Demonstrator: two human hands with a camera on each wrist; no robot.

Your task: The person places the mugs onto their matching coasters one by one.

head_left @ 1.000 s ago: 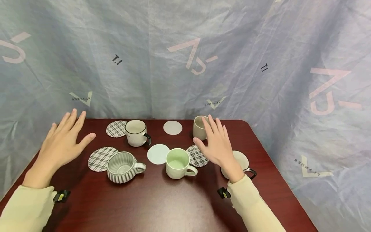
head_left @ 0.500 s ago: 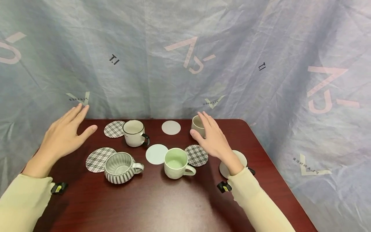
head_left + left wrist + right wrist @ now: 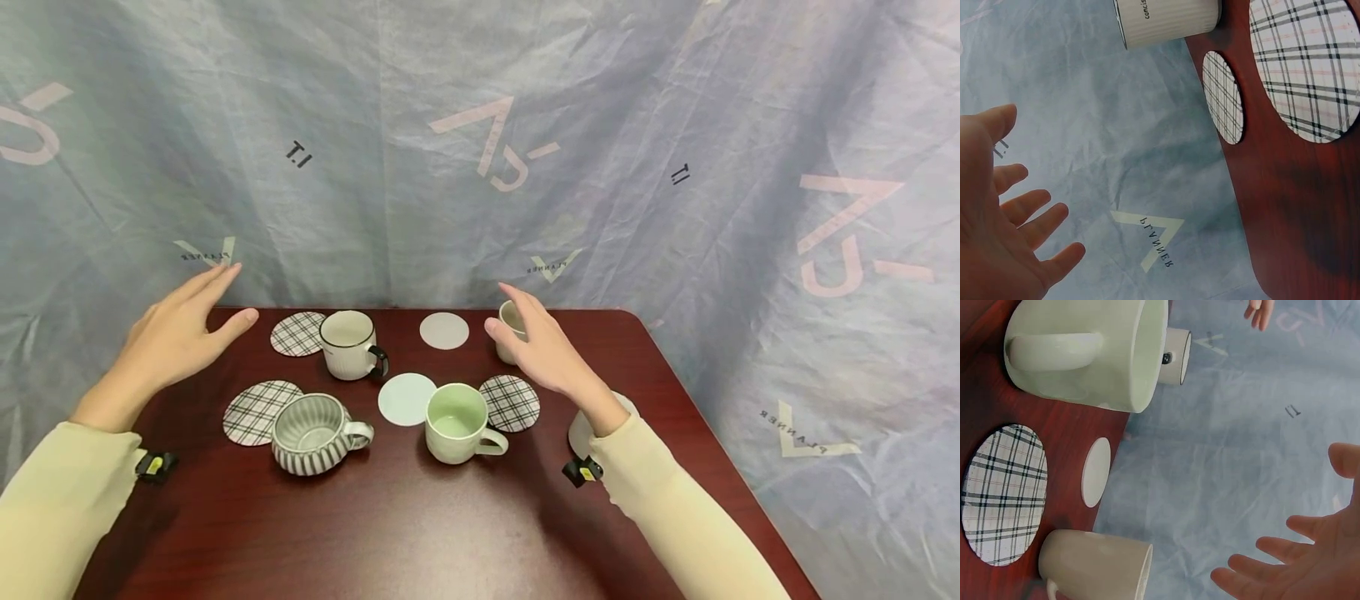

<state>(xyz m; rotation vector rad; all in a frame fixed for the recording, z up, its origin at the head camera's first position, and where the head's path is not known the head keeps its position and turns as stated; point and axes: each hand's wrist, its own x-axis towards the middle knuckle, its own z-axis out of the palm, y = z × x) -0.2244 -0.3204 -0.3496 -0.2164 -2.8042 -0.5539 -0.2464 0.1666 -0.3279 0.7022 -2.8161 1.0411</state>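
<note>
My left hand (image 3: 174, 329) hovers over the table's left side with nothing in it, fingers extended and thumb apart. My right hand (image 3: 546, 346), also holding nothing, is raised over the right side and partly covers a beige mug (image 3: 507, 343). Between the hands are a green mug (image 3: 457, 425), a grey ribbed cup (image 3: 311, 437) and a white mug (image 3: 348, 346) with a black rim and handle. Another pale mug (image 3: 626, 403) is mostly hidden under my right forearm. In the right wrist view the green mug (image 3: 1085, 353) and beige mug (image 3: 1094, 562) lie left of my fingers.
Plaid coasters (image 3: 258, 414) (image 3: 297, 334) lie at the left, and another plaid coaster (image 3: 510, 403) lies right of the green mug. White round coasters (image 3: 406, 399) (image 3: 444, 331) are near the middle. A grey curtain (image 3: 480, 167) hangs behind the dark red table (image 3: 390, 525).
Both hands have turned from palms down toward palms facing each other, with thumbs uppermost. My right hand has shifted slightly left. The mugs and coasters stay in place.
</note>
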